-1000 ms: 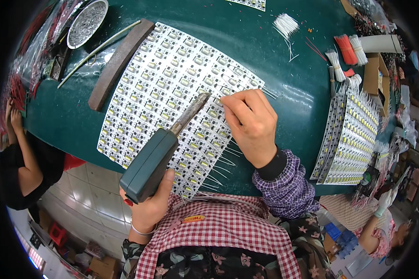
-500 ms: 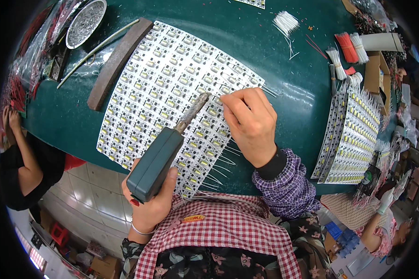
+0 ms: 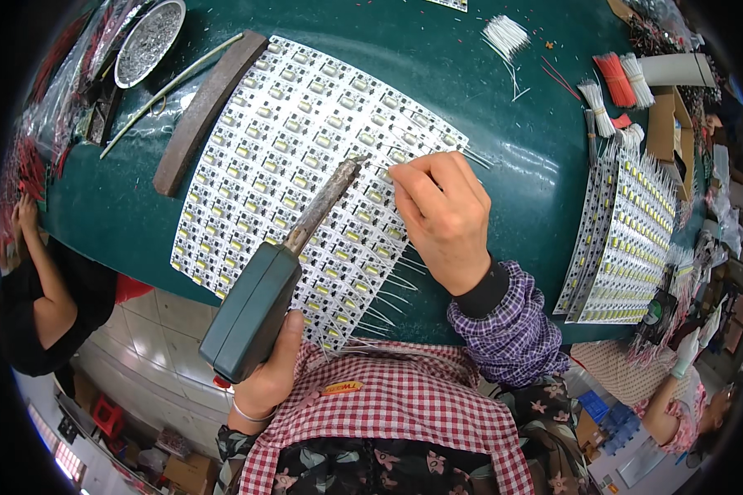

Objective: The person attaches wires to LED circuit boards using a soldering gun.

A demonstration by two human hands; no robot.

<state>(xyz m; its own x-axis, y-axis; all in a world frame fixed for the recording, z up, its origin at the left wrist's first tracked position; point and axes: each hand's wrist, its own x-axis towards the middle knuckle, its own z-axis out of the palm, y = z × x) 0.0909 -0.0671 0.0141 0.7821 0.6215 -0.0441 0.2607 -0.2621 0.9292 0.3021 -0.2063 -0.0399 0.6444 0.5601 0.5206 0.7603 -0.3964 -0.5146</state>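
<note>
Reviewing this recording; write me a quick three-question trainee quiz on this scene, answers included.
1. Which hand holds the green-handled soldering iron?
2. True or false: the brown bar lies left of the white circuit sheet.
3. Fill in: right beside the red wire bundle lies a ____ wire bundle.

Key: 1. The left hand. 2. True. 3. White.

A glossy green tabletop (image 3: 537, 223) stands above a pale, shiny tiled floor (image 3: 167, 330).
</note>
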